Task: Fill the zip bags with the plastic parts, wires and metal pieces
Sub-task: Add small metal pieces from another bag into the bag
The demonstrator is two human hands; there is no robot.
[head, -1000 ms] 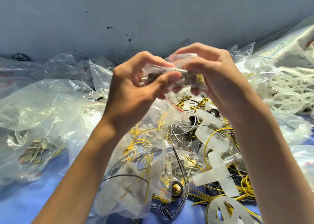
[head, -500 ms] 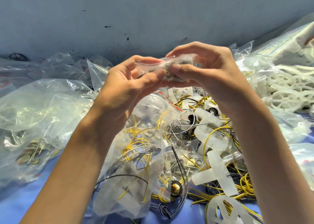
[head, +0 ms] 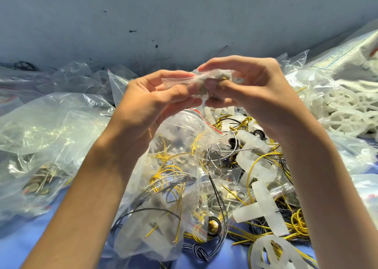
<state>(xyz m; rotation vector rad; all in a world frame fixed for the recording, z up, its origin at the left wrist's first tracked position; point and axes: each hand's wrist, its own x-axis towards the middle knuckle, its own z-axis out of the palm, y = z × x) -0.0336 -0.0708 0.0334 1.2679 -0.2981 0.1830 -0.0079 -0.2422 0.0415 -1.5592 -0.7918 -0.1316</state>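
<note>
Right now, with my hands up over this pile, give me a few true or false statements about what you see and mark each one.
1. The left hand and right hand both pinch one small zip bag. True.
2. The small zip bag lies down, untouched. False: it is held up in the air.
3. White spoked plastic wheels are heaped at the right. True.
4. The wires are all red. False: they are yellow and black.
</note>
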